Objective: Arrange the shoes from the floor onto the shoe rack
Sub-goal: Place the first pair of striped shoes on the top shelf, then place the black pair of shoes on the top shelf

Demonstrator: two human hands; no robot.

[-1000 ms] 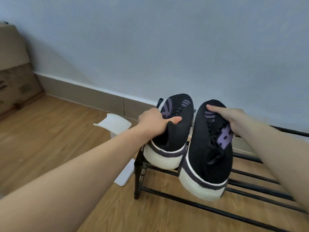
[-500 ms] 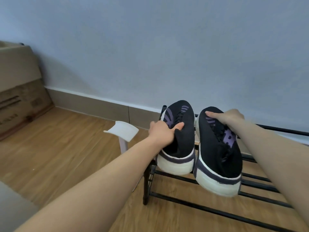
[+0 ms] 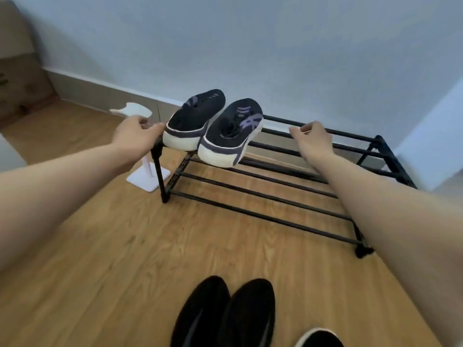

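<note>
Between the empty, loosely curled left hand (image 3: pixel 136 132) and right hand (image 3: pixel 312 139), two black-and-purple white-soled sneakers (image 3: pixel 213 128) rest on the black metal-bar rack (image 3: pixel 275 196); plain black shoes (image 3: pixel 223 314) are cut off below.

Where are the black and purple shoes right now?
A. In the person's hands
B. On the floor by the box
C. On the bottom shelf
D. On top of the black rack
D: the black and purple shoes sit on the top bars of the black rack, with both hands off them.

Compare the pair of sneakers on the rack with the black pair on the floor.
The purple-striped sneakers rest on the shoe rack's top bars, at its left end; the black shoes lie on the wooden floor. The sneakers show white soles and purple markings; the black shoes look plain. Both pairs sit side by side.
</note>
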